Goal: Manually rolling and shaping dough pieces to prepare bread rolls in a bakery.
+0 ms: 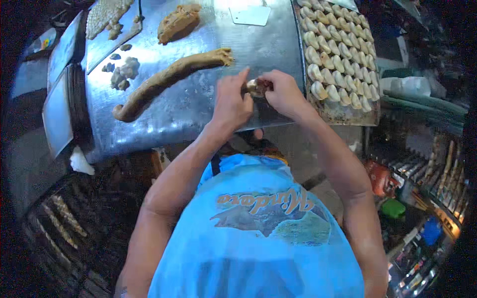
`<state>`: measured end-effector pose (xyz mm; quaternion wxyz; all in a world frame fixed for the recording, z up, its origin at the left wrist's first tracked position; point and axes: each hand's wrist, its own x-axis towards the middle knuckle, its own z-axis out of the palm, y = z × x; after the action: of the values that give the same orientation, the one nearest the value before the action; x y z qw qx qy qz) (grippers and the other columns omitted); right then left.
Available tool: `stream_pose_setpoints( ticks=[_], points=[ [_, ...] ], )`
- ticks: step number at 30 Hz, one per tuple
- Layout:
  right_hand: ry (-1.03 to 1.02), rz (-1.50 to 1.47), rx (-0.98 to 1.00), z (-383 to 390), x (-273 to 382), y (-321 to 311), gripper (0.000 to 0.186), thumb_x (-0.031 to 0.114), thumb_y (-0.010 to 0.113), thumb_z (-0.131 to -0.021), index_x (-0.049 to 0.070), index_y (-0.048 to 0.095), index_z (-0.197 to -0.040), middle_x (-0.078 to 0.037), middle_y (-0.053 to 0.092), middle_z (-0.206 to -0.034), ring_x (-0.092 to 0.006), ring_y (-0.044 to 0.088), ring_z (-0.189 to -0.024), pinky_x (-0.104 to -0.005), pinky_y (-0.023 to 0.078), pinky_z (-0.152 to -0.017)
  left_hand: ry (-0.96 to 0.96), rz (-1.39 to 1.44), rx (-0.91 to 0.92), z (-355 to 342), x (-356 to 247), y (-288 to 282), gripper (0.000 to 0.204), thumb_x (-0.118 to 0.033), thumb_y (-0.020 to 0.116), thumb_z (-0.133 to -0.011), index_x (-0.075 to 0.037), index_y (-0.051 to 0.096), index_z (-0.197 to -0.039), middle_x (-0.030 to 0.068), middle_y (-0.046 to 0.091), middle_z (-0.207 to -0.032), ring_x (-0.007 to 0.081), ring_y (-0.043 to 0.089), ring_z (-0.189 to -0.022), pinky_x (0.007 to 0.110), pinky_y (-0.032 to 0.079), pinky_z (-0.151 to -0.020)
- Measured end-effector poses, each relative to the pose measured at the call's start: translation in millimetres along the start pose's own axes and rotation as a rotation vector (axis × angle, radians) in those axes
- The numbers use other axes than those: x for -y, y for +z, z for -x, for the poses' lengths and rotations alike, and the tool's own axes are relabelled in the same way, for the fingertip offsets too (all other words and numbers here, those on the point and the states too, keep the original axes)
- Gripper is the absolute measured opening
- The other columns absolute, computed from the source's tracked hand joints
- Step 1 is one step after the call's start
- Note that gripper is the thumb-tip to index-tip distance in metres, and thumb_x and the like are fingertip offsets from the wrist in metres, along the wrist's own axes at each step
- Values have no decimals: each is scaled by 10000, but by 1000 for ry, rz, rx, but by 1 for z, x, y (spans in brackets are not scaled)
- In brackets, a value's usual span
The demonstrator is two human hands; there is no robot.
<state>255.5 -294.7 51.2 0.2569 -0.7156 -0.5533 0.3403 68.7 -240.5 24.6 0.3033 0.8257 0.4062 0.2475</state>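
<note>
Above the metal tabletop (184, 107), close to its near edge, a small piece of dough (257, 88), pale with a dark reddish-brown part, sits between my hands. My left hand (231, 99) pinches its left side, with some fingers stretched away. My right hand (283, 92) has its fingers curled round the other end, hiding part of the piece. Left of my hands lies a long brown roll of dough (171, 77), ragged at its right end. Small torn lumps (125, 72) are scattered by its left part. Farther back rests a larger tan lump (179, 24).
On the right a tray (348, 119) carries rows of pale, shaped dough pieces (338, 54). A white flat scraper (250, 16) lies at the back. Small pale balls (107, 17) cover a board at the back left. Stacked trays (64, 107) stand along the left edge.
</note>
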Motion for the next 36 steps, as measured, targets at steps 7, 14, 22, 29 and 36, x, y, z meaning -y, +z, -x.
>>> stream_pose_setpoints(
  ticks=[7, 14, 22, 29, 36],
  points=[
    [-47, 208, -123, 8, 2, 8, 230, 180, 773, -905, 115, 807, -1123, -221, 668, -1322, -381, 624, -1260, -487, 508, -1032, -108, 0, 308, -8, -2, -9, 535, -39, 712, -840, -157, 715, -1362, 166, 625, -1415, 377, 546, -1345, 479, 454, -1110],
    [-354, 570, -417, 45, -30, 25, 296, 330, 716, -995, 164, 785, -1230, -232, 521, -1508, -420, 480, -1423, -515, 380, -1193, 278, -555, 142, 0, -23, -16, 453, -227, 722, -917, -197, 724, -1369, 153, 507, -1594, 399, 407, -1526, 513, 386, -1221],
    [-65, -1224, -538, -28, -11, 59, 891, 684, 330, -1099, 127, 57, -1738, -227, 173, -1769, -373, 279, -1608, -475, 206, -1324, 27, 1047, 102, -62, -13, 52, 637, -443, 338, -1185, -77, 274, -1702, 148, 350, -1709, 258, 293, -1588, 405, 228, -1301],
    [152, -954, -570, -37, -6, 48, 782, 665, 429, -1093, 100, 378, -1631, -177, 639, -1413, -359, 637, -1275, -477, 506, -1086, -436, 1526, 180, -56, 14, -31, 441, -212, 499, -1093, -24, 565, -1486, 201, 599, -1444, 249, 590, -1309, 400, 431, -1168],
    [-67, 771, -427, -58, 3, 64, 643, 631, 469, -1071, 252, 475, -1591, -169, 420, -1634, -399, 304, -1566, -599, 228, -1267, -151, 1286, 89, -36, 96, -90, 176, -125, 471, -858, -33, 553, -733, 166, 671, -867, 253, 622, -840, 384, 508, -843]
  ],
)
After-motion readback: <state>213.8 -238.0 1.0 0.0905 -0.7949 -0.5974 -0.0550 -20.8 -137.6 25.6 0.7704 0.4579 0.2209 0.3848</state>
